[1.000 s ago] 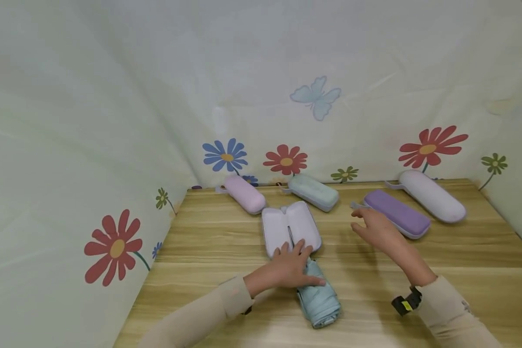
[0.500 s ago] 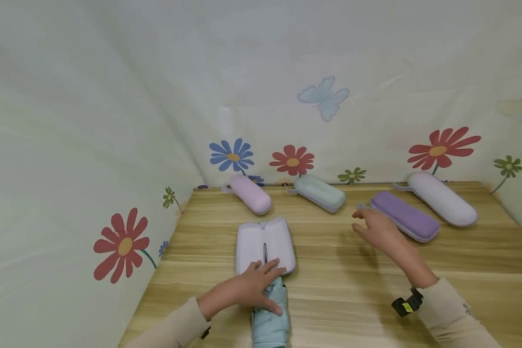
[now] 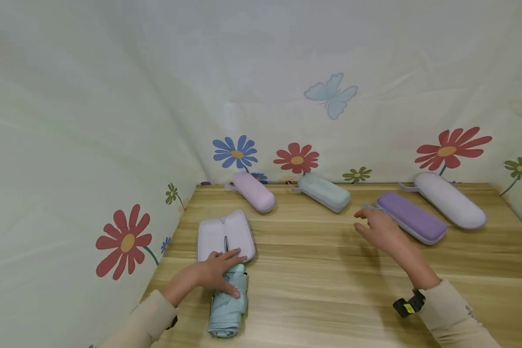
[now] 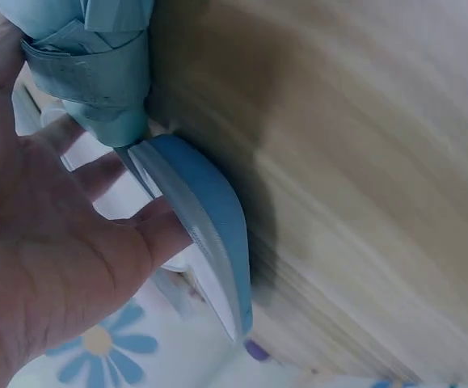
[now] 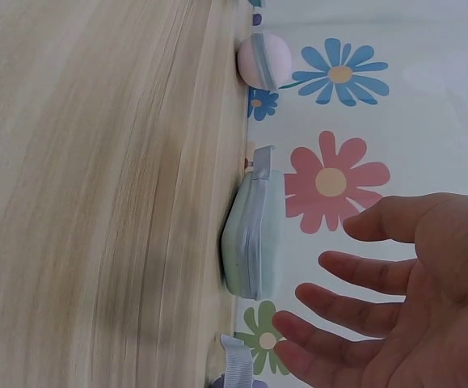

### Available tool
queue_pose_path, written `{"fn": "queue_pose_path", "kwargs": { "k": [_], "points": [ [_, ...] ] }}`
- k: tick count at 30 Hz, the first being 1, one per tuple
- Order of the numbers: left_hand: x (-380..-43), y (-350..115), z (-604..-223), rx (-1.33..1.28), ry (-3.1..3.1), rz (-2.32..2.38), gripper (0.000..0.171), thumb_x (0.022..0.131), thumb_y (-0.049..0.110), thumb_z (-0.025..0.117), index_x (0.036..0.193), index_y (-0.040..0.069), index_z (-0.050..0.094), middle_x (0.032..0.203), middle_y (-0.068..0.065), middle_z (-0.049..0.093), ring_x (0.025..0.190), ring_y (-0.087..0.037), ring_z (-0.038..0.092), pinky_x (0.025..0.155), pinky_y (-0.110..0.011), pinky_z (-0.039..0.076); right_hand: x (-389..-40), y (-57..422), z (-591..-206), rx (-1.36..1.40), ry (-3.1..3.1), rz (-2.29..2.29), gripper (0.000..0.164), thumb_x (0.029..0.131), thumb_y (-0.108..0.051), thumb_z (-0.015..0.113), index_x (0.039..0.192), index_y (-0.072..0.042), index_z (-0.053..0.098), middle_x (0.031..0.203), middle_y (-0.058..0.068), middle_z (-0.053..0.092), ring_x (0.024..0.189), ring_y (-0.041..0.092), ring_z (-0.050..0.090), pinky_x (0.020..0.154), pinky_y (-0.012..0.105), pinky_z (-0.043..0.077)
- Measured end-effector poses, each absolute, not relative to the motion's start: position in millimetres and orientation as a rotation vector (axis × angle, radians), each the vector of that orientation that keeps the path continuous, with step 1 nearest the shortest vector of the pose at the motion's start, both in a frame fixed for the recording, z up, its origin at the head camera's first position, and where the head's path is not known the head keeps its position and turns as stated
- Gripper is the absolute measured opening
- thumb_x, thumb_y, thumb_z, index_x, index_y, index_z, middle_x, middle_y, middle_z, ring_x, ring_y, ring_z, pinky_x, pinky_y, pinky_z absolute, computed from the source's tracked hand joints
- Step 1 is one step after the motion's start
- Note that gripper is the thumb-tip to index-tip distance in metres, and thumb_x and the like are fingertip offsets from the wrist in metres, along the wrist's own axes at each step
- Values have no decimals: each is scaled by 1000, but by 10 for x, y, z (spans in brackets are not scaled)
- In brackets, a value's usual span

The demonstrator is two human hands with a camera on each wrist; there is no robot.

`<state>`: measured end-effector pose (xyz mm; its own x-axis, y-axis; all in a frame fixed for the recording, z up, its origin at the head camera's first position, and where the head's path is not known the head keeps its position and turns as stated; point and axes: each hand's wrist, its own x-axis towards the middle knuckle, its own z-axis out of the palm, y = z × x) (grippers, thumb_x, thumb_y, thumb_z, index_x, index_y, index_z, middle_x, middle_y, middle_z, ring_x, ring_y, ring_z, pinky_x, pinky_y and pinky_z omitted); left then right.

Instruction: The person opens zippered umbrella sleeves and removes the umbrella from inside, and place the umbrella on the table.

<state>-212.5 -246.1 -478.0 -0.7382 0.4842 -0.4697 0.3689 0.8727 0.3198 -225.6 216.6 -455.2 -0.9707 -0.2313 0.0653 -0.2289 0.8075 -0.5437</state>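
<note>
My left hand (image 3: pixel 210 271) is spread out with fingers mostly straight. Its fingers reach over the near rim of an unzipped, laid-open white case (image 3: pixel 240 234), while the thumb lies on a folded light-blue umbrella (image 3: pixel 227 316). The umbrella's narrow end meets the case's near edge. In the left wrist view, fingers enter the case (image 4: pixel 209 202) past its rim beside the umbrella (image 4: pixel 96 73). Empty and loosely bent, my right hand (image 3: pixel 380 232) is held above the table near the strap of a zipped purple case (image 3: pixel 411 217). The right wrist view shows its fingers apart with nothing between them.
Along the table's back lie a pink case (image 3: pixel 254 192), a pale green case (image 3: pixel 324 192) and a light grey-white case (image 3: pixel 452 200), each with a strap. A flower-printed white sheet (image 3: pixel 278 72) walls the wooden table (image 3: pixel 304 290) behind and at the sides.
The left hand has shifted left across the table, and the open case and umbrella have moved left with it. The right hand has stayed nearly still; the view has turned slightly.
</note>
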Motion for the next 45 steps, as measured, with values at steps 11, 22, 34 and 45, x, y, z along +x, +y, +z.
{"fn": "queue_pose_path", "kwargs": {
  "k": [11,22,34,45],
  "points": [
    [-3073,-2937,-4785,629,2596,341,94,79,43,87,152,2,44,158,-24,38,144,-48,35,114,-60,31,-2284,2192,-4544,-367,2998,-898,36,101,-17,61,127,8,63,135,34,57,107,48,63,83,55,54],
    [-3695,-3209,-4898,580,2636,353,93,80,46,85,154,7,43,154,-22,45,142,-44,39,113,-57,34,-2289,2168,-4616,-374,2955,-910,37,101,-17,61,128,9,62,126,29,64,108,48,64,84,55,54],
    [-3774,-3296,-4798,633,2617,317,85,82,48,83,148,7,49,160,-26,33,147,-51,24,114,-69,22,-2278,2209,-4608,-402,2986,-932,36,101,-17,61,127,9,63,132,31,60,107,47,65,87,55,54],
    [-3581,-3251,-4668,299,2697,121,94,80,70,73,150,14,44,165,-29,10,146,-63,4,106,-83,11,-2254,2287,-4591,-350,2966,-928,38,102,-18,60,130,8,62,131,29,61,110,49,63,87,56,53]
  ]
}}
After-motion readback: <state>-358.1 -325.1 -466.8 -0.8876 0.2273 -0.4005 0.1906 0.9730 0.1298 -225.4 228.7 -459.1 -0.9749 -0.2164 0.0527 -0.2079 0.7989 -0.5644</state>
